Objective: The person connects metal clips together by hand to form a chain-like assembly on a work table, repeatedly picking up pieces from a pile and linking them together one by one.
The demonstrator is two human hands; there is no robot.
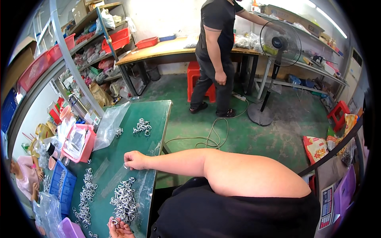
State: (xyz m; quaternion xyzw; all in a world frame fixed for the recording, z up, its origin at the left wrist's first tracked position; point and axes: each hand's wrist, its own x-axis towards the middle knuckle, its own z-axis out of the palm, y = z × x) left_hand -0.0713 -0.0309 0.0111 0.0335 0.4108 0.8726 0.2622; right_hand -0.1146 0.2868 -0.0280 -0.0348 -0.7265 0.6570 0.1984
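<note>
My right hand point(135, 160) is over the green table, its fingertips pinched on a small silver metal ring point(126, 166). At the lower edge, my left hand point(120, 229) has its fingers curled, palm up, around another ring-shaped metal piece point(114, 221). Right beside it lies a dense heap of silver metal rings point(125, 200), between my two hands. A looser row of the same pieces point(85, 198) runs along the table farther left. Beyond my right hand sits a small cluster of them point(142, 127). Their exact kind is too small to tell.
On the green table point(154, 113) are a clear plastic bag point(112, 126), a pink bin point(88, 144) and a blue basket point(68, 180). One person point(217, 47) stands by a wooden bench, near a fan point(280, 43). Another person point(27, 174) is at the far left. A cable point(216, 137) lies on the floor.
</note>
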